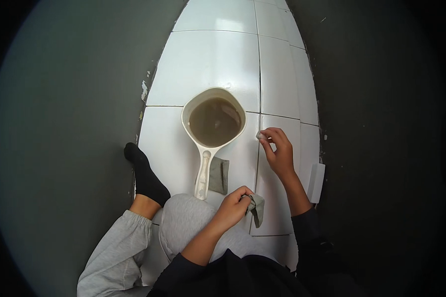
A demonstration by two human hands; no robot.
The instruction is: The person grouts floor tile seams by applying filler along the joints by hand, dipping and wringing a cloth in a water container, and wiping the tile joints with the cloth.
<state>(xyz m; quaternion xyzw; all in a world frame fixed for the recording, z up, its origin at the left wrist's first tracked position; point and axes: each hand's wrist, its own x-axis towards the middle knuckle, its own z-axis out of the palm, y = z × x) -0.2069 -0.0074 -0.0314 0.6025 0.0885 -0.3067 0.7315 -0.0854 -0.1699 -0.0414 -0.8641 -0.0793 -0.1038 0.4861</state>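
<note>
L hand [234,205] grips crumpled grey-green cloth [255,210].

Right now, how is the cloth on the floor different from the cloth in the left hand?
The floor cloth lies flat with fairly straight edges; the held cloth is creased and hangs loosely.
The floor cloth rests on the white tiles, partly hidden by the scoop's handle; the held cloth is gripped at its top by the left hand.
Both are a similar grey-green.
</note>
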